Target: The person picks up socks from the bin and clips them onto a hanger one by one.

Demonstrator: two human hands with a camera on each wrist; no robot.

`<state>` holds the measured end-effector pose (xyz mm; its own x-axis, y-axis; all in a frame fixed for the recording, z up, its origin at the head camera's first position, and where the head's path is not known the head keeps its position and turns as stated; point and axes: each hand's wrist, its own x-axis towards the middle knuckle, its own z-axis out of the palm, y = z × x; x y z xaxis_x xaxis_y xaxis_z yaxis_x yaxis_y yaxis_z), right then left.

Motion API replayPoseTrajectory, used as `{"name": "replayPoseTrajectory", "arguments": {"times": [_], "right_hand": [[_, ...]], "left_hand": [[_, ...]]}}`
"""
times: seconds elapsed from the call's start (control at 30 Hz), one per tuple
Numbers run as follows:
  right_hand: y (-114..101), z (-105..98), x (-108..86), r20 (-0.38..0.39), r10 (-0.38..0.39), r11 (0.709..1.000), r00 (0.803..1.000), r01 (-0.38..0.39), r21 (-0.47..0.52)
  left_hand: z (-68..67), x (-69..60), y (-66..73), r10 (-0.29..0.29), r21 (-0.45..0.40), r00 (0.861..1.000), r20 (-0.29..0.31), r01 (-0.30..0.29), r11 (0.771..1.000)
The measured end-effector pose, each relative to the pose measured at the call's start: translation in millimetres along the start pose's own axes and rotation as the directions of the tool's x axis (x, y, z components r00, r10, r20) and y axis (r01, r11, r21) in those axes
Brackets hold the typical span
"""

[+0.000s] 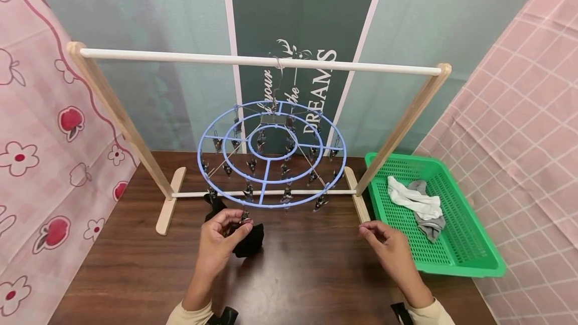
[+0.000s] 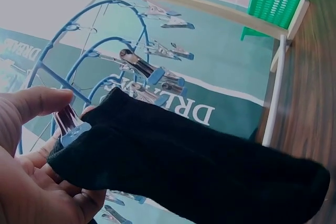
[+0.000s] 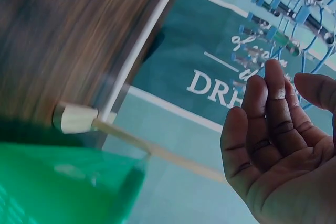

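Observation:
A round blue clip hanger [image 1: 266, 182] hangs by its hook from a white rail. At its near edge my left hand [image 1: 218, 242] pinches a metal clip [image 2: 69, 124] with blue tips. That clip bites the cuff of a black sock [image 2: 194, 156], which hangs down past my fingers. More black cloth [image 1: 215, 205] shows just beyond the hand, below the ring; whether it is a separate sock I cannot tell. My right hand [image 1: 389, 247] is in the air left of the green basket [image 1: 474, 245], fingers loosely bent and holding nothing, as its wrist view shows.
Wooden posts [image 1: 399, 132] and feet [image 1: 170, 202] carry the rail [image 1: 180, 57] over a brown wood table [image 1: 311, 275]. Several other clips dangle from the rings. A white sock [image 1: 413, 198] and grey cloth [image 1: 431, 227] lie in the basket. Printed curtains surround the table.

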<state>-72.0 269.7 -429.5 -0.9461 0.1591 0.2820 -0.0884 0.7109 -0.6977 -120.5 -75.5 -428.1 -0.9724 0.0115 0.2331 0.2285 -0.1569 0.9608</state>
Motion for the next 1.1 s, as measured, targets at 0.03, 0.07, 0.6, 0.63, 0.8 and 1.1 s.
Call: {"name": "replayPoseTrajectory", "arguments": {"times": [0.03,0.07,0.6,0.63,0.8,1.1], "right_hand": [[1,-2,1.9,-0.001,-0.005,1.000,1.000,0.005,-0.012],[2,-5,3.9,-0.001,-0.013,1.000,1.000,0.013,-0.025],[8,-31,27.4,0.015,0.004,0.988,1.000,-0.001,-0.153],[8,-33,28.5,0.014,0.003,0.987,1.000,-0.001,-0.163],[11,-40,34.7,0.032,0.014,0.982,0.999,-0.007,-0.190],[15,-47,48.3,0.068,0.021,0.977,0.997,-0.006,-0.213]], "left_hand": [[0.0,0.1,-0.3,-0.002,0.006,1.000,-0.006,0.002,1.000],[-0.1,0.2,-0.7,-0.006,0.017,1.000,-0.014,0.006,1.000],[-3.5,-0.9,-1.8,-0.032,0.180,0.996,-0.081,0.046,0.983],[-3.8,-1.1,-1.9,-0.030,0.183,0.997,-0.077,0.044,0.982],[-5.6,-1.0,-2.6,-0.024,0.188,0.998,-0.053,0.034,0.982],[-6.8,-0.7,-2.0,-0.037,0.173,0.998,-0.059,0.046,0.984]]}}
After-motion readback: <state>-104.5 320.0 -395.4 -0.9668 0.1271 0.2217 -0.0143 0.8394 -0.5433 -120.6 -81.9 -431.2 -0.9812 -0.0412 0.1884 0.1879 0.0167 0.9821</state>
